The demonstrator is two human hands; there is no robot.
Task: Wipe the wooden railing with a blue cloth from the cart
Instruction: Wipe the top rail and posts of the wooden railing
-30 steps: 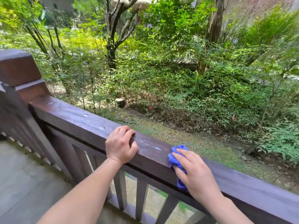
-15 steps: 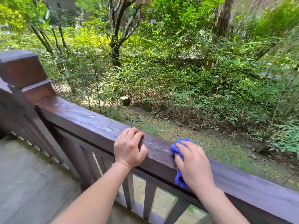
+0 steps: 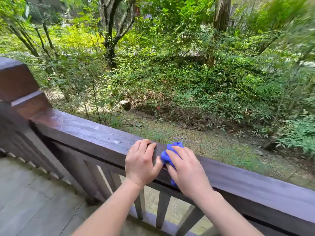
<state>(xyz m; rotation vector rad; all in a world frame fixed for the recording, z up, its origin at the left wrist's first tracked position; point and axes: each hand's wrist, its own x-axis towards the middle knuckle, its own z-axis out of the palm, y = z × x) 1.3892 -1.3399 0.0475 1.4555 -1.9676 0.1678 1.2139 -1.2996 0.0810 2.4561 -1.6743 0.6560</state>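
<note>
Head view: right hand (image 3: 189,171) holds the bunched blue cloth (image 3: 172,149) and presses it onto the top of the wooden railing (image 3: 81,132). Its fingers lie over the wad and its thumb is tucked at the near face, so the cloth wraps the rail edge and a bit pokes out below the palm. Probably held this way to catch the top and front in one pass.

Left hand (image 3: 141,162) is just beside it and nearly touches the cloth. Its fingers curl over the rail top with the thumb on the near side, gripping the rail and holding nothing else. It looks like a brace for leaning into the wipe.

Water drops (image 3: 117,141) sit on the rail to the left, between the hands and the corner post (image 3: 17,82), so that stretch reads as not yet wiped. The rail to the right of the hands looks duller and has no drops. Judgement: mid-wipe, working toward the post, and the left hand is in the cloth's path, so it would have to shift first.

Balusters (image 3: 162,208) are below the rail, with the deck floor (image 3: 34,193) at lower left. Shrubs and a cut stump (image 3: 125,104) lie beyond the railing. The cart is not in view, and the frame edges are blurred.
</note>
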